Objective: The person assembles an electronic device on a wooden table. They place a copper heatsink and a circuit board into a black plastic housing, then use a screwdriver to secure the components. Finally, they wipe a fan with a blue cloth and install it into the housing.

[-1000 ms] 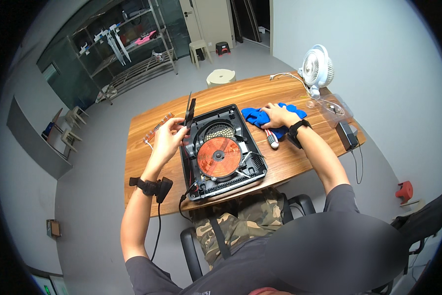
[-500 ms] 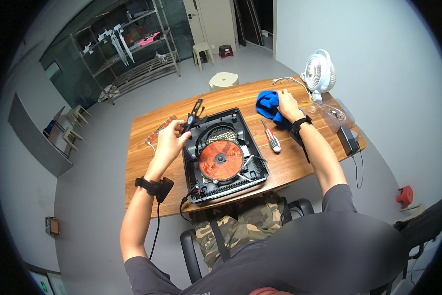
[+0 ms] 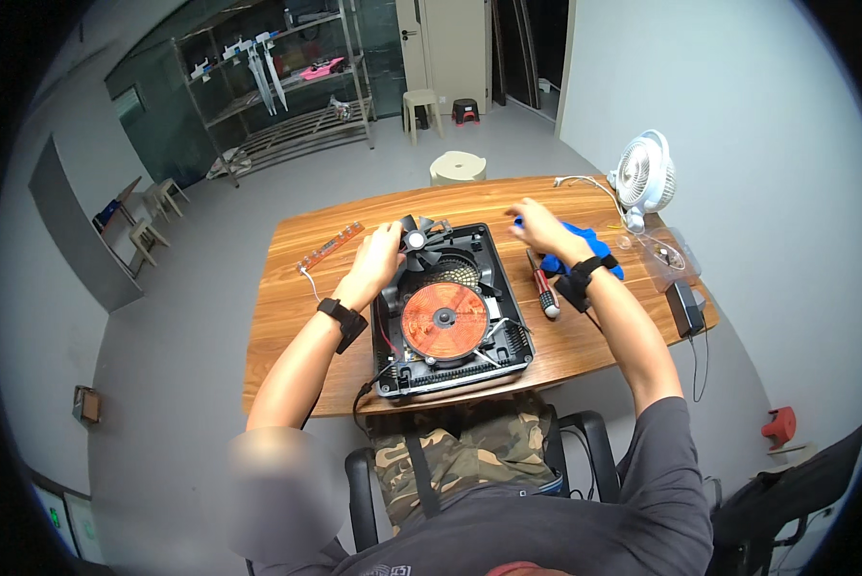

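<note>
An opened induction cooker base [image 3: 508, 288] lies on the wooden table, its round copper-coloured coil [image 3: 441, 331] exposed. Over its far left part, my left hand [image 3: 381, 252] grips a black cooling fan [image 3: 418, 240] by the edge, its blades turned up toward me. My right hand [image 3: 541, 232] is to the right of the cooker, fingers spread with nothing in them. Partly under that hand and forearm lies a blue cloth [image 3: 599, 252]. A red and black screwdriver [image 3: 544, 288] rests between the cooker and my right wrist.
A power strip [image 3: 330, 246] is at the table's left. A white desk fan [image 3: 645, 173], a clear plastic box [image 3: 671, 252] and a black adapter [image 3: 683, 309] stand along the right side. A white stool [image 3: 458, 168] is beyond the far edge.
My right hand has let go of the blue cloth and moved left toward the cooker. In my left hand the cooling fan has moved right and tilted so its blades show.
</note>
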The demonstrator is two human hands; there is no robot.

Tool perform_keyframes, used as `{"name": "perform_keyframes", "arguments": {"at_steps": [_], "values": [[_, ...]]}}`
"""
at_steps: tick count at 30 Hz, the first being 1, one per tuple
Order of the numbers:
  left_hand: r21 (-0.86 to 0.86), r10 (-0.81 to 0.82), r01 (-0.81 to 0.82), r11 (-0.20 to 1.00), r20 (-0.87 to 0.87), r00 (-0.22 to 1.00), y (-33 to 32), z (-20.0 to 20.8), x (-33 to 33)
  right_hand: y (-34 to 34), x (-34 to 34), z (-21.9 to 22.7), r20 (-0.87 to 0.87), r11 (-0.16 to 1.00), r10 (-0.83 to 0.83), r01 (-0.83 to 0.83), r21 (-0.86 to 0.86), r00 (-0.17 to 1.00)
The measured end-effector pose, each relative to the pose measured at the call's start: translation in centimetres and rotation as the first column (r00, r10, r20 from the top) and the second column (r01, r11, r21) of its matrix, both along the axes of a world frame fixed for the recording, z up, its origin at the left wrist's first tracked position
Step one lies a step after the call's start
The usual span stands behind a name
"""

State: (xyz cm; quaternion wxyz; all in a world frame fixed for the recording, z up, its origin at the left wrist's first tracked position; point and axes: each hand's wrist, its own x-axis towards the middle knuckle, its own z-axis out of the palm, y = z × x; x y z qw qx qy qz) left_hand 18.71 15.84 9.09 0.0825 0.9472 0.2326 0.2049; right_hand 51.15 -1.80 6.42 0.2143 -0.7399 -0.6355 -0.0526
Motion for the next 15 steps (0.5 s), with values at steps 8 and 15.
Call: {"name": "perform_keyframes", "arguments": {"at_steps": [8, 15], "values": [[-0.023, -0.052, 0.05, 0.998, -0.1, 0.994, 1.9, -1.9, 1.9, 3.8, -6.7, 0.1, -0.124, 0.981, 0.142, -0.156, -0.111, 0.982], [-0.045, -0.122, 0.118, 0.992, -0.098, 0.988, 1.8, -3.2, 3.3, 4.6, -6.3, -2.3, -0.07, 0.984, 0.154, -0.16, -0.083, 0.986]]}}
